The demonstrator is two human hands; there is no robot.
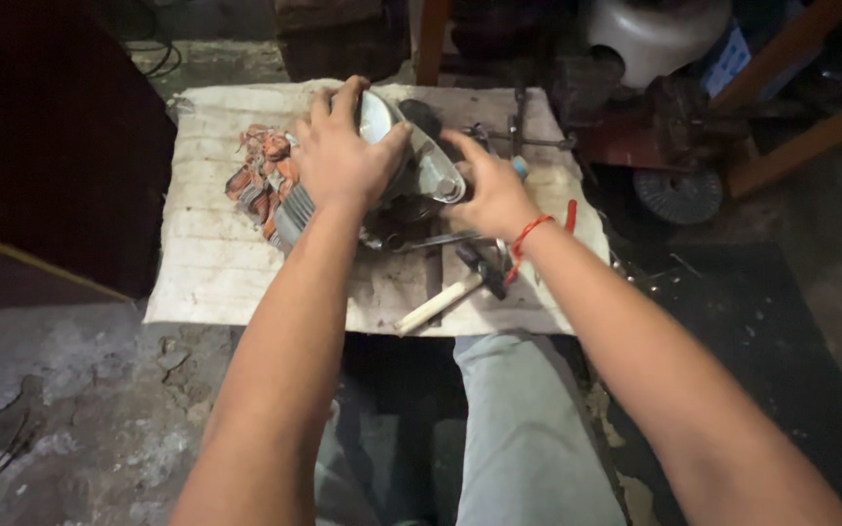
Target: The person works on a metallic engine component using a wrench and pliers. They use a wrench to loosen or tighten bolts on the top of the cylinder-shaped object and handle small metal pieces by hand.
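A grey metal engine block [421, 170] with cooling fins and a rounded side cover lies on a dirty white sheet [207, 263] spread over a low surface. My left hand [343, 151] grips the top of the engine from above. On the engine's right side rests my right hand [494, 190], with a red thread around its wrist and its fingers curled against the cover. A hammer with a pale wooden handle [436, 304] lies just in front of the engine, under my right wrist.
An orange and white rag [260, 175] lies left of the engine. Metal rods and tools [523, 136] sit behind it. A reddish machine with a dark disc [679, 195] stands on the floor at the right. My legs in grey trousers [518, 429] are below.
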